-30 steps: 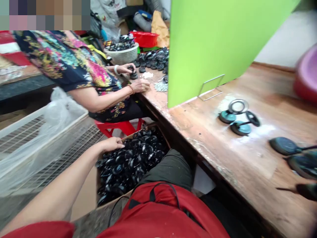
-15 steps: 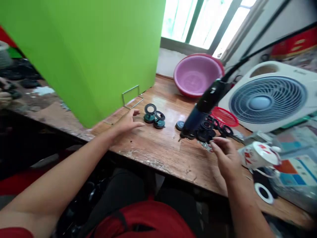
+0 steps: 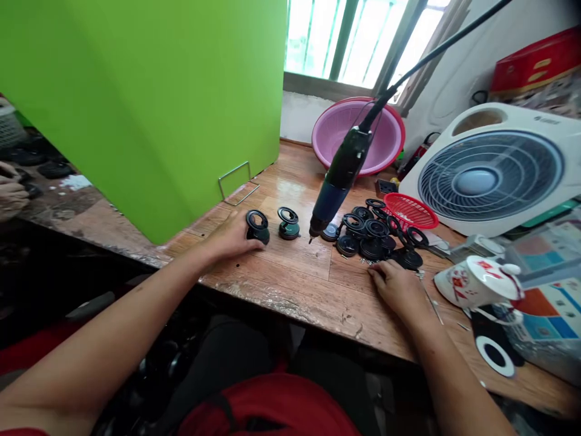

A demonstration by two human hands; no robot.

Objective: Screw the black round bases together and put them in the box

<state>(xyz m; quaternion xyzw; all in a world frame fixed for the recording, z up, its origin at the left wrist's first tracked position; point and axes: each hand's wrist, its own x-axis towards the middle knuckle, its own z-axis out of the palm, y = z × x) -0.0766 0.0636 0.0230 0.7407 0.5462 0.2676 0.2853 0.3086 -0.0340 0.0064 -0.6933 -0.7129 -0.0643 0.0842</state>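
My left hand (image 3: 233, 238) rests on the wooden bench (image 3: 299, 272) with its fingers closed round a small round black-and-teal part (image 3: 258, 225). A second such part (image 3: 288, 223) stands just to its right, untouched. My right hand (image 3: 394, 286) lies knuckles-up on the bench below a pile of black ring parts (image 3: 376, 233), fingers curled and pressed down near some small screws; what is under them is hidden. A dark electric screwdriver (image 3: 339, 175) hangs on a cable between my hands, its tip just above the wood.
A green divider board (image 3: 149, 103) stands at the left. A pink basin (image 3: 358, 136), a small red basket (image 3: 411, 211), a white box fan (image 3: 490, 175) and a white teapot (image 3: 476, 283) sit at the back and right. Another person's hand (image 3: 11, 194) shows at far left.
My view swung from the box of black parts on the floor up to the bench. My left hand reached forward and closed on the left part; my right hand dropped onto the wood.
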